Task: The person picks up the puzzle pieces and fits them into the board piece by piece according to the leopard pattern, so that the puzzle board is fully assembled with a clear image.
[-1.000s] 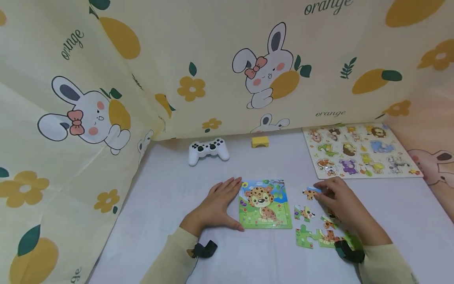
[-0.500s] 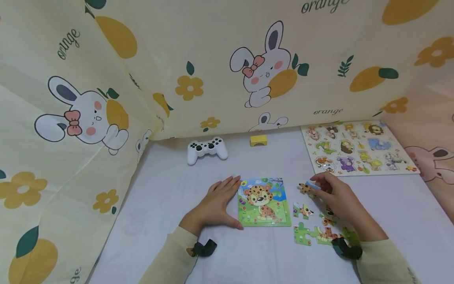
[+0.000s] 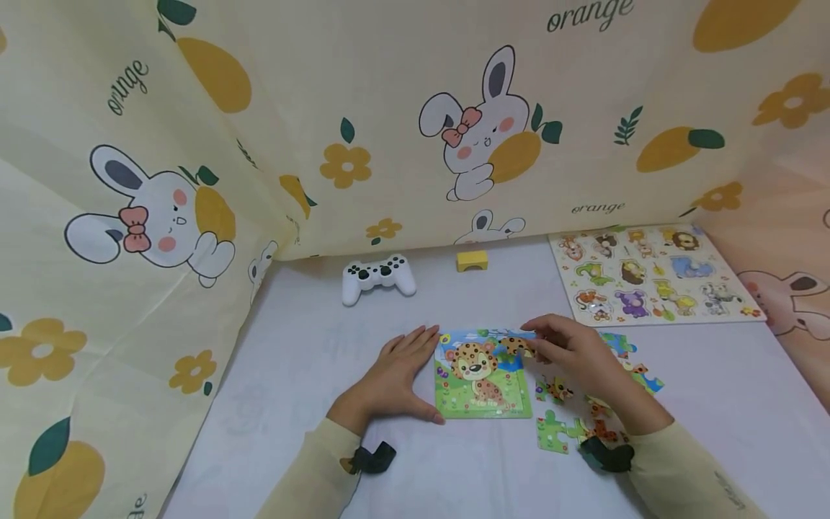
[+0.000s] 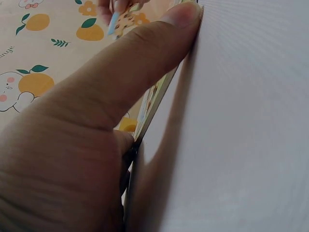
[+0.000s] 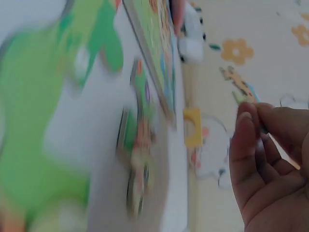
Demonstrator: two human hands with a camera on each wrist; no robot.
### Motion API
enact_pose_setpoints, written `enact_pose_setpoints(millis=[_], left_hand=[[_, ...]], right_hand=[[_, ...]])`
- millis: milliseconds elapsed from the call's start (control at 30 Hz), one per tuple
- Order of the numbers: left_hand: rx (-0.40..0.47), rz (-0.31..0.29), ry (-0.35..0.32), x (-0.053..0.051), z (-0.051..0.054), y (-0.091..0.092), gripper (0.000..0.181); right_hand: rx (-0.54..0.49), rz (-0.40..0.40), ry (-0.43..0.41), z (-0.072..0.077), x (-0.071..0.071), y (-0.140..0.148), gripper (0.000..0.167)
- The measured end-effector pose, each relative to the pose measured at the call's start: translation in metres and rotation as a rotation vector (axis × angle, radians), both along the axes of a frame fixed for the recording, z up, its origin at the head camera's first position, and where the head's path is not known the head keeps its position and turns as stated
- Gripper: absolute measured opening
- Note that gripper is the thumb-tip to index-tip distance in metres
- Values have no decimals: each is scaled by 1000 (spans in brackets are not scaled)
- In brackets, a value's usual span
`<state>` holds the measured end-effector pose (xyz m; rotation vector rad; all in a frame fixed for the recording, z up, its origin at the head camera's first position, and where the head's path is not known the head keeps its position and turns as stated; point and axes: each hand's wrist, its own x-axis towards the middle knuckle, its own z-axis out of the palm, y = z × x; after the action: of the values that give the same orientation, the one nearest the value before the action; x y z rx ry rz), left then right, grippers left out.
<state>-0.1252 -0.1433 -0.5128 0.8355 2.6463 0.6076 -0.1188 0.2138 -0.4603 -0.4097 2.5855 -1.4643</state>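
My right hand (image 3: 577, 357) pinches a spotted jigsaw piece (image 3: 515, 345) between thumb and fingertips, above the upper right corner of a square leopard puzzle board (image 3: 483, 400). In the right wrist view the piece (image 5: 241, 84) is raised above the table, its spotted side partly showing. Spread along the board's left edge, my left hand (image 3: 395, 375) lies with fingers straight and thumb at the lower left corner; in the left wrist view the thumb (image 4: 145, 58) touches the board's edge. Loose jigsaw pieces (image 3: 552, 432) lie right of the board, several partly hidden under my right forearm.
A white game controller (image 3: 378, 277) and a yellow arched block (image 3: 472, 261) are at the back, before the patterned cloth (image 3: 382, 144). An animal peg-style board (image 3: 655, 277) lies at the back right. More loose pieces (image 3: 619, 343) lie beyond my right wrist.
My right hand has lifted the spotted jigsaw piece from among the loose pieces and carried it left over the leopard board. More loose pieces show behind the wrist. My left hand has stayed put.
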Motion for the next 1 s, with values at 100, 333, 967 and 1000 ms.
enact_pose_setpoints(millis=[100,333,967,1000], left_hand=[[8,-4,11,0,0,-1,144],[1,-1,17,-1,-1,-1,144],[-3,-9,0,0,0,-1,143],[-3,-13,6,0,0,-1,143]], right_hand=[[-27,-4,-33,-2,-6,-16,17],[-65,-6,-155,-14,-20,-49,19],[420,243,204,-9,2,-67,40],[458,291,239,-9,6,-68,44]])
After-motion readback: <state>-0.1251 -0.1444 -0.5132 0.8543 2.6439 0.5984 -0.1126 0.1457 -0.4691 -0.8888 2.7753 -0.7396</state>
